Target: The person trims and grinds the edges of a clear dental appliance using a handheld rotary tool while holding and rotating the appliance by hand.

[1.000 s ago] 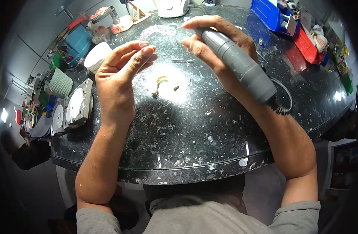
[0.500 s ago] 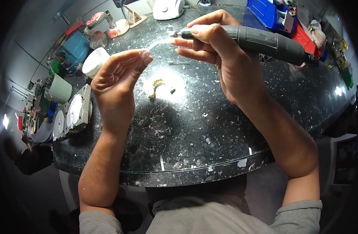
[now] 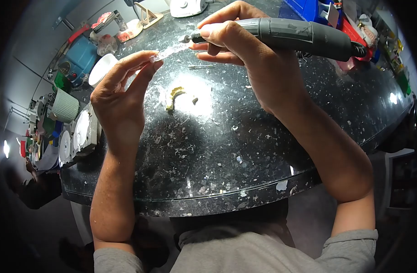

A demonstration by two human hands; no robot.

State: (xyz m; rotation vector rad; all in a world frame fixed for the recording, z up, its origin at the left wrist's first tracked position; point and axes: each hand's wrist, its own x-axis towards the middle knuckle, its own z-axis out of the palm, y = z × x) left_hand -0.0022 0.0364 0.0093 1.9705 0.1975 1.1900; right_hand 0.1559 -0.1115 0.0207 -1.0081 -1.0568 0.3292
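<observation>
My left hand (image 3: 124,84) pinches one end of a clear plastic dental piece (image 3: 170,52), curved like an aligner. My right hand (image 3: 247,57) is wrapped round a dark grey rotary handpiece (image 3: 304,37). At its tip a small grinding bit (image 3: 185,39) sits close to the far end of the clear piece; whether they touch I cannot tell. Below the hands, a yellowish arch-shaped piece (image 3: 174,96) lies in the bright light beside a small dark bit (image 3: 195,99). A thin metal bur (image 3: 201,67) rests on the worktop behind them.
White scraps dot the dark worktop (image 3: 226,159). On the left stand a white tub (image 3: 102,69), a pale green basket (image 3: 65,105) and plaster moulds (image 3: 82,129). A white control unit (image 3: 186,7) is at the back, with blue bins (image 3: 308,10) and a red bin (image 3: 348,35) back right.
Both hands appear slightly farther left in view, as does the whole worktop. The clear piece has turned and now shows more of its length beside the bit.
</observation>
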